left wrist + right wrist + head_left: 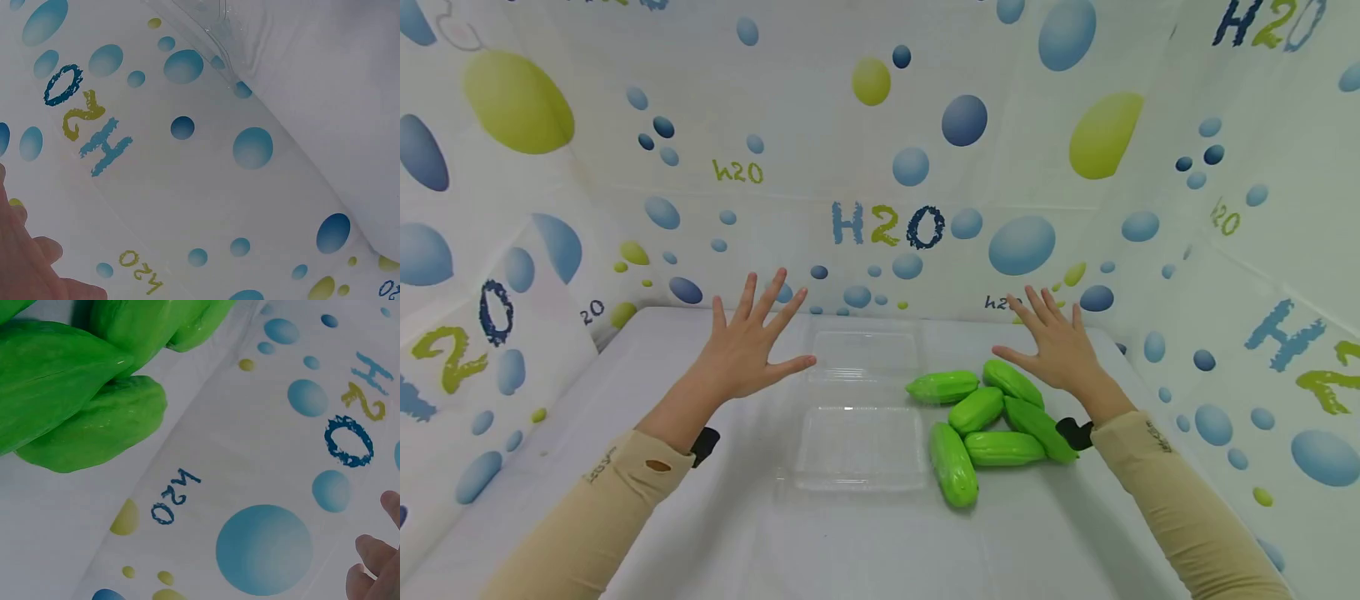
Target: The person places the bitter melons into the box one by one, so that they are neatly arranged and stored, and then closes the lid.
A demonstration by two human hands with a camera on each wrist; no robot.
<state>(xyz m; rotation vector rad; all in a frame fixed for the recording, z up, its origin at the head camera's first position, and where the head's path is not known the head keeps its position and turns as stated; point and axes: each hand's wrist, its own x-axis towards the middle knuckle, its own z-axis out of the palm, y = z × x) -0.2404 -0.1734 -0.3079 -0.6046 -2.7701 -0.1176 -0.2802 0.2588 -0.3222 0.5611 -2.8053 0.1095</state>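
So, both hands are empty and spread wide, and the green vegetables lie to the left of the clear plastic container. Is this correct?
Not quite: the green vegetables lie to the right of the clear plastic container, as the head view shows. The left hand and the right hand are indeed empty and spread wide.

We have part of our left hand point(28, 265) at lower left before a sheet point(187, 200) with spots and lettering, clear plastic point(232, 37) at the top, and the white worktop point(331, 106) at upper right.
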